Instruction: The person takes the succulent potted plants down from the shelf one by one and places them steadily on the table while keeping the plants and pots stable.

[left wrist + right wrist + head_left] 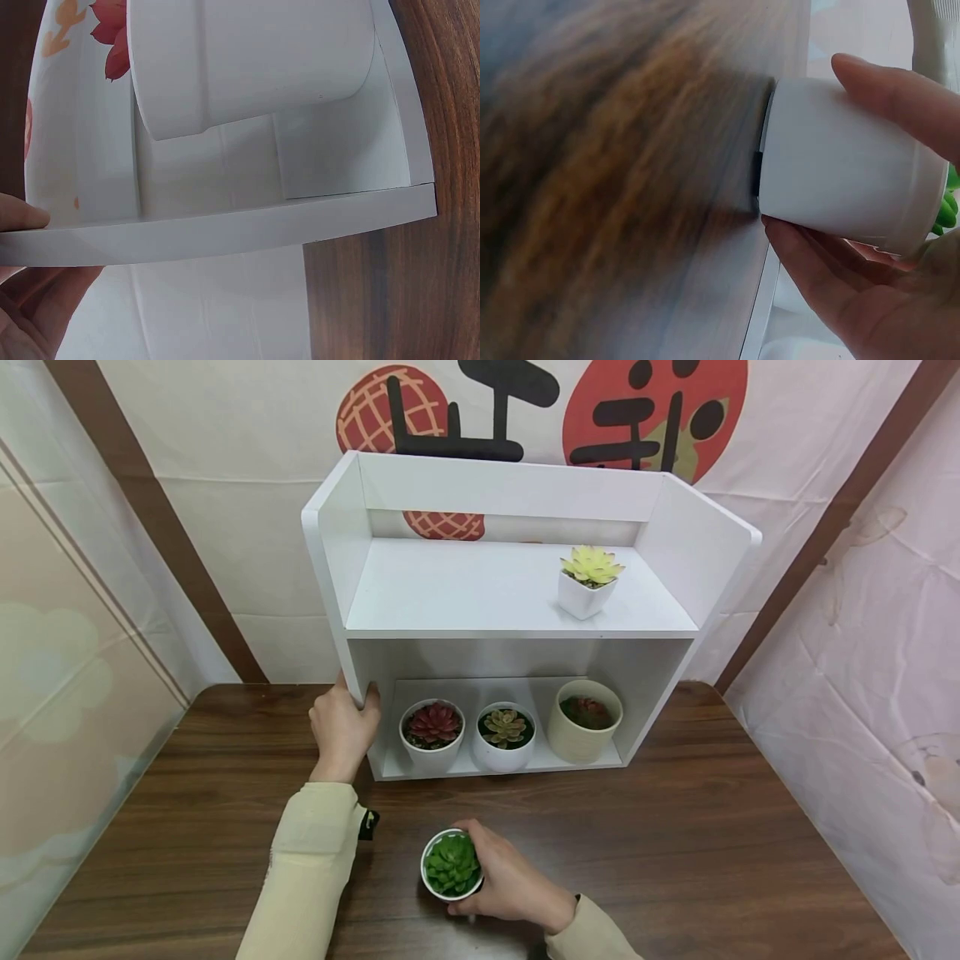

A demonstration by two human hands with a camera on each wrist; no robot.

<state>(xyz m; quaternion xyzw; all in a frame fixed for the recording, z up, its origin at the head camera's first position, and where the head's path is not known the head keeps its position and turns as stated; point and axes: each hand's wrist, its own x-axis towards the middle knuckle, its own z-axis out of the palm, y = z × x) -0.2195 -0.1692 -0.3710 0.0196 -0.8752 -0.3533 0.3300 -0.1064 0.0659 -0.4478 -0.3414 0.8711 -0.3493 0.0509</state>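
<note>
Beyond the right hand, which pinches a green potted succulent, the left hand grips a white two-tier shelf.

a green rosette succulent fills a round white pot with a raised rim, held upright in the right hand, its base at or close to the worktop. behind it stands a white two-tier shelf unit, open-fronted, with tall side panels, the left one gripped by the left hand.
</note>
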